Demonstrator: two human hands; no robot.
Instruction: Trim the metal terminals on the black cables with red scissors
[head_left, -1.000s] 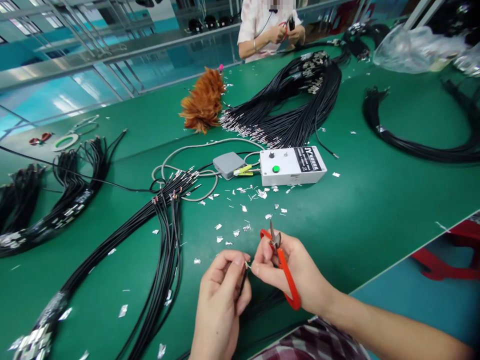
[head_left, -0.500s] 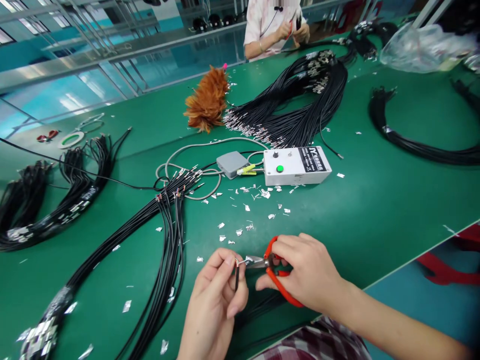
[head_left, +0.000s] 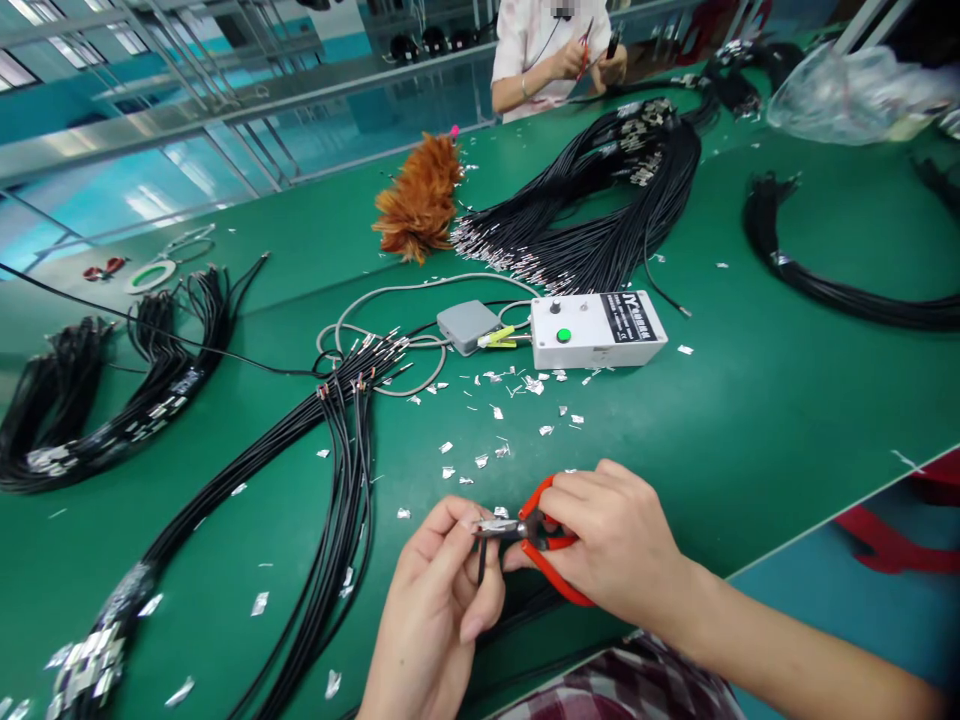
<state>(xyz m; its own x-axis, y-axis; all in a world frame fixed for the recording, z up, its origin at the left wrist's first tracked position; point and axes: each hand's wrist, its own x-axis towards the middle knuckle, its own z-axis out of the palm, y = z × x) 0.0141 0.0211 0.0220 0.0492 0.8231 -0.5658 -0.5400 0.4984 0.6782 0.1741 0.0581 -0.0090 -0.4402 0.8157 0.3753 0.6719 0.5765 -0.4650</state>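
Note:
Between thumb and fingers, my left hand [head_left: 439,590] pinches a black cable [head_left: 482,562] close to its stripped end. Red-handled scissors [head_left: 553,575] are in my right hand [head_left: 619,540], its fingers wrapped round the handles. Their metal blades [head_left: 501,527] point left and lie right at the cable end, by my left fingertips. The blades look nearly closed; the fine wires there are mostly hidden. Left of my hands, a bundle of black cables [head_left: 330,530] with stripped ends lies on the green table [head_left: 750,440].
A white control box [head_left: 585,352] with a green button stands ahead, beside a grey pedal-like block [head_left: 466,328]. Foil scraps [head_left: 481,461] litter the table. A brown feather duster [head_left: 420,200] and a large cable bundle [head_left: 592,220] lie further back. Across the table sits a co-worker [head_left: 536,75] holding scissors.
The scissors have moved left, so their blades now reach the cable end at my left fingertips. Their handles are slightly closer together. My left hand has barely moved.

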